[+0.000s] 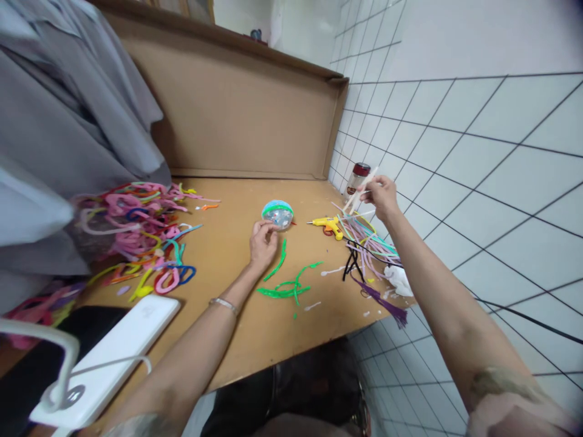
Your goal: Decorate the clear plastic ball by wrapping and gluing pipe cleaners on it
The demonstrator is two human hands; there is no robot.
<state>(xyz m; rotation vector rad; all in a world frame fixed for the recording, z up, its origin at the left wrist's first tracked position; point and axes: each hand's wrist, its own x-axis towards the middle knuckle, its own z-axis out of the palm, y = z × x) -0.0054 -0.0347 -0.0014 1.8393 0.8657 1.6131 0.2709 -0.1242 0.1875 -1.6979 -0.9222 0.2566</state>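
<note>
A small clear ball (278, 216) with glittery contents and blue and green strips over its top stands on the table. My left hand (264, 244) is at its near lower edge, fingers drawn together and gripping it there. Raised at the right, my right hand (381, 193) pinches thin white sticks (363, 188), which slant down to the left. Below that hand lies a yellow glue gun (328, 226), its nozzle pointing at the ball. Fuzzy green strips (283, 292) are scattered in front of the ball.
Colourful pipe cleaners (136, 230) heap up at left, near a white power bank (113, 358). Lilac and green stems (368, 237), black pieces (351, 261), a purple tassel (385, 306) and a red-lidded jar (358, 177) are at right. A cardboard panel (237, 103) and tiled wall (455, 152) bound the table.
</note>
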